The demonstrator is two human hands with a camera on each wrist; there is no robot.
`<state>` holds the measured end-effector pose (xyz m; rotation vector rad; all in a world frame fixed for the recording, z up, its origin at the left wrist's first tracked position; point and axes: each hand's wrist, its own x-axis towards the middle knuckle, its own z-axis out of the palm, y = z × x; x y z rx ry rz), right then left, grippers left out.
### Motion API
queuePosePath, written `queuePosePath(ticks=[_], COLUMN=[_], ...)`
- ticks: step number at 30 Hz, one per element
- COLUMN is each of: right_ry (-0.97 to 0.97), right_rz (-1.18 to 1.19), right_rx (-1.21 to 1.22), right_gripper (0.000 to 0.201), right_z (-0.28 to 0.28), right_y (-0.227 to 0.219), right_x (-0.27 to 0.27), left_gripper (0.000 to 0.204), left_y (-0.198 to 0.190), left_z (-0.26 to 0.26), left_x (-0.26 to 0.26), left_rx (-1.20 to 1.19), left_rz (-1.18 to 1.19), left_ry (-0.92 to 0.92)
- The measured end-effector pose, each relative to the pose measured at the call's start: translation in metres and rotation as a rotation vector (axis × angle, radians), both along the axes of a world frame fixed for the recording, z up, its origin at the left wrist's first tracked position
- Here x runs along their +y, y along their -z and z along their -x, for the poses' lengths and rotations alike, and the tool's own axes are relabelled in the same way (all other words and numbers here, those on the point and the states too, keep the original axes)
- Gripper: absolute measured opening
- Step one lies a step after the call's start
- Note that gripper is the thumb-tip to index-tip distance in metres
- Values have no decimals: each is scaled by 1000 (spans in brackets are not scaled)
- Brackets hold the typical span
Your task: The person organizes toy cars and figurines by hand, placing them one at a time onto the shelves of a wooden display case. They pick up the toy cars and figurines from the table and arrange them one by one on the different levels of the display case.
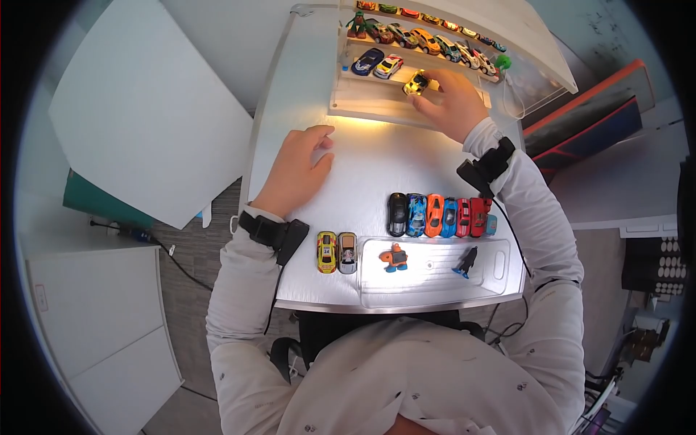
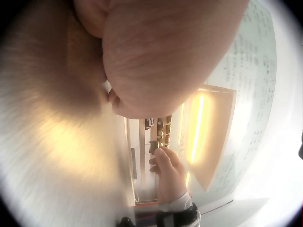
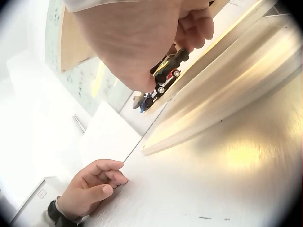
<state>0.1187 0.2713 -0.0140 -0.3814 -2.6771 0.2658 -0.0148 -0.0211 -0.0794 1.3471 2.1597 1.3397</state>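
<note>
Two hands, one car in the grip. Right hand (image 1: 455, 105) pinches the yellow car (image 1: 415, 83) between thumb and fingers, closed only to the car's width. Car sits out at the fingertips, body tilted, at the shelf's (image 1: 370, 106) lowest row, to the right of the white car (image 1: 389, 66). Can't tell if its wheels touch the ledge.

Left hand (image 1: 296, 168) has hold of nothing; fingers loosely bent, thumb apart from them, over the table (image 1: 377, 163) in front of the shelf.

Shelf counts: lowest row, 2 cars besides the gripped one, blue car (image 1: 368, 61) and white car, side by side. Middle row, 6 cars plus 1 figure (image 1: 356, 25) at its left end. Top row, small cars, about 8, too small to be sure. 1 green thing (image 1: 503, 61) by the right end.

Table: 6 cars side by side, 1 black, 2 blue, 1 orange, 2 red; 1 teal piece (image 1: 492, 224) at the right end. 2 more cars, yellow-red car (image 1: 327, 252) and grey car (image 1: 348, 252), left of the tray (image 1: 435, 291). Tray: 2 figures, orange toy (image 1: 395, 258) left, dark toy (image 1: 467, 262) right, apart.
</note>
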Motion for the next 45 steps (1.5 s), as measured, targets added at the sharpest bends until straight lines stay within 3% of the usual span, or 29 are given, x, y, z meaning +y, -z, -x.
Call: queuePosePath(ticks=[25,45], right_ry=[31,12], right_rz=[-41,-85], right_rx=[-30,87], right_gripper=[58,55], right_z=[26,26], right_y=[9,18], right_x=[12,13], left_gripper=[45,46], left_y=[-2,-7], left_z=[0,-2], left_x=[-1,-2], left_rx=[2,-33], left_rz=[22,39], left_ry=[8,4])
